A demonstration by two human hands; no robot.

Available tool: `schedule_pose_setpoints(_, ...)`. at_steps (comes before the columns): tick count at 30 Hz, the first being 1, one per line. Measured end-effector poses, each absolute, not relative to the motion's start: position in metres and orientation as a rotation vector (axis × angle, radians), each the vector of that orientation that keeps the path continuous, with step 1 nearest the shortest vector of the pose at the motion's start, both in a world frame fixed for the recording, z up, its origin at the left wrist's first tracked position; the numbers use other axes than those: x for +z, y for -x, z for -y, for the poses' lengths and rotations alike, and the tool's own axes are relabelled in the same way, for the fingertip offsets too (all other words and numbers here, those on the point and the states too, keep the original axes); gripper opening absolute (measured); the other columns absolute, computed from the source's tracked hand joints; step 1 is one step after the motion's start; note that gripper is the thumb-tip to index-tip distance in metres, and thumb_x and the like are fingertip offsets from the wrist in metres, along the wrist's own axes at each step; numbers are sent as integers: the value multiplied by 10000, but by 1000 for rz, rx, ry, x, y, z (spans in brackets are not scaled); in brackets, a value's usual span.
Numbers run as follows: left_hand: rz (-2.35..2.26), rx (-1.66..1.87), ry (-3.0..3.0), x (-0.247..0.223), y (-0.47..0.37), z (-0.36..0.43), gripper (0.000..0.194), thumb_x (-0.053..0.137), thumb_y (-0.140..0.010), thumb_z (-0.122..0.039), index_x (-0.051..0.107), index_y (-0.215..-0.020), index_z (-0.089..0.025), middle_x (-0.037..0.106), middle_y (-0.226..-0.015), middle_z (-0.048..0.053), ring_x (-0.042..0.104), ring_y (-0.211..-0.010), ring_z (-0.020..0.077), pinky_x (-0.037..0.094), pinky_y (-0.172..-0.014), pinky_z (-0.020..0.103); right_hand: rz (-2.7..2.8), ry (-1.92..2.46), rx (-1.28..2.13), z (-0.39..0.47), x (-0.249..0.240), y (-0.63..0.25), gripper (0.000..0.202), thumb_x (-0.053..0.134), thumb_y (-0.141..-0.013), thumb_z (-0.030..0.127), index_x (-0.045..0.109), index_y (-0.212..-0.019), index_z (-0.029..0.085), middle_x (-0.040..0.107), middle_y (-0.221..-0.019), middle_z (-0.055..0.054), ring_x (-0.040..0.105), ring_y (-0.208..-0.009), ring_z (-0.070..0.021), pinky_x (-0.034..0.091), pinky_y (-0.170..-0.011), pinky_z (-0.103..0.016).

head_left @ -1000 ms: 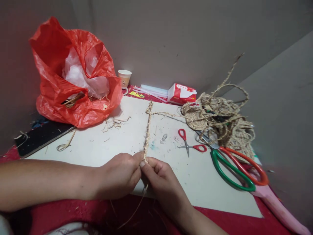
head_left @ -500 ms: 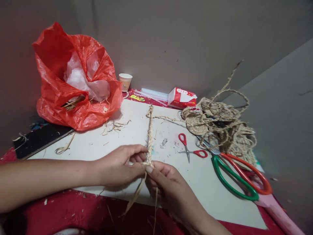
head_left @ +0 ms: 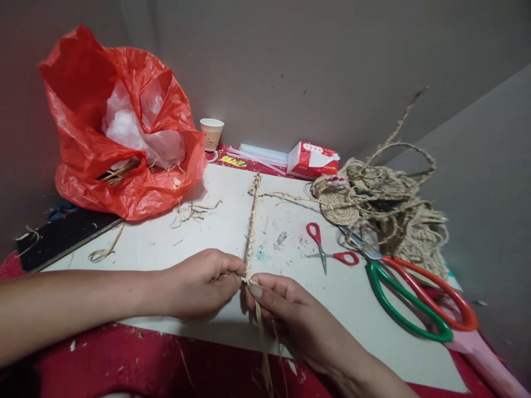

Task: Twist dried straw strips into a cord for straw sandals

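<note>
"Where do we have the braid?"
"Above the white board, running away from us. Our right hand has its thumb and fingers pinching the near end; our left hand is pinched shut just beside it, seemingly on a strand."

"How should it handle?"
"Light, we'd judge, with a dry, rough grip rather than a slippery one. The plaited length looks fairly firm, but the loose strands below our right hand seem thin and floppy, and might split if we jerk them. Best to hold at the last crossing, close to where the strands part."

"And our room?"
"The bare board on both sides of the braid is mostly open. To the right we have small scissors, blades spread, then large scissors beside the fibre heap. A thin cord crosses toward that heap, so we could snag it. Nearest us, the strands hang past the board's edge, over the red counter."
</note>
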State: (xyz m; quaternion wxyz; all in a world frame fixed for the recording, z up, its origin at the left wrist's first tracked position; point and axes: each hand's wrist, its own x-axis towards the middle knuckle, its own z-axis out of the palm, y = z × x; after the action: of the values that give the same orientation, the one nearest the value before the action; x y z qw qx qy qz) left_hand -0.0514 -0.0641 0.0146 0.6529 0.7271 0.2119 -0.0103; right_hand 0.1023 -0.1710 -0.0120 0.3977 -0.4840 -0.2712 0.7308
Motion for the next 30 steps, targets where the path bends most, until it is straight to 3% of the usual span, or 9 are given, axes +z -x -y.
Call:
schedule_pose_setpoints(9,-526,-134,-1560,8,50,54,291,431,-855,-308,649,-789,-125,509,-582,-29,348,-480,60,284,-451,169,957,1361,1753,170,-15,-111,317,519,-855,460,551,-727,173,355,-519,61,258,-454,-78,188,-429,-213)
schedule_pose_setpoints(13,-502,-100,-1468,-1,48,56,304,464,-844,-360,629,-719,-137,587,-653,6,471,-579,81,369,-555,178,1223,1539,1464,170,-11,-103,273,462,-884,363,550,-701,179,502,-652,5,407,-603,-121,320,-550,-230)
schedule_pose_setpoints(16,-512,-66,-1405,-2,46,58,261,475,-835,-305,584,-665,-140,603,-693,10,505,-636,83,391,-635,190,1380,1676,1276,171,-11,-98,254,437,-888,316,550,-696,193,558,-675,-3,453,-640,-141,343,-586,-245)
schedule_pose_setpoints(20,-598,-69,-1396,1,47,60,254,478,-817,-272,476,-594,-150,410,-518,-60,318,-464,48,250,-451,175,1487,1775,1206,174,-10,-101,306,414,-902,355,495,-649,201,543,-631,10,444,-590,-133,327,-548,-241)
schedule_pose_setpoints(23,-631,-95,-1424,2,48,61,247,471,-812,-277,441,-596,-161,302,-474,-82,204,-421,48,139,-396,200,1476,1821,1186,176,-5,-106,308,422,-893,359,457,-631,200,498,-595,18,418,-567,-126,310,-522,-235)
schedule_pose_setpoints(27,-633,-81,-1464,1,48,65,232,465,-813,-285,506,-629,-149,326,-466,-77,222,-408,49,147,-385,199,1312,1792,1258,176,1,-100,265,428,-864,308,491,-637,185,437,-577,25,374,-548,-115,290,-488,-220)
schedule_pose_setpoints(30,-594,-57,-1433,-3,49,68,269,443,-830,-313,561,-668,-133,439,-505,-45,289,-414,52,200,-399,192,1242,1727,1316,179,0,-89,251,397,-869,278,534,-686,173,438,-577,27,382,-549,-111,304,-493,-211)
